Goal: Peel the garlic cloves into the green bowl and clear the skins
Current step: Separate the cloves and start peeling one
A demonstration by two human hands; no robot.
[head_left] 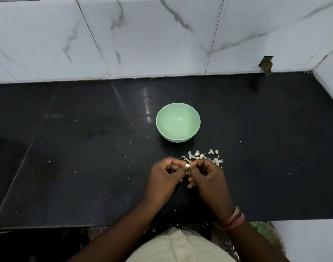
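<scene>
A pale green bowl (178,121) stands on the black counter, and nothing shows inside it. Below it and a little to the right lies a small heap of garlic cloves and papery skins (201,157). In front of that heap my left hand (164,178) and my right hand (209,178) meet fingertip to fingertip. Together they pinch one small white garlic clove (187,165) between thumbs and forefingers. The other fingers of both hands are curled under.
The black stone counter (86,148) runs left and right, with tiny skin flecks scattered over it. A white marble-tiled wall (143,38) backs it and turns forward at the far right. The counter's front edge lies just under my wrists.
</scene>
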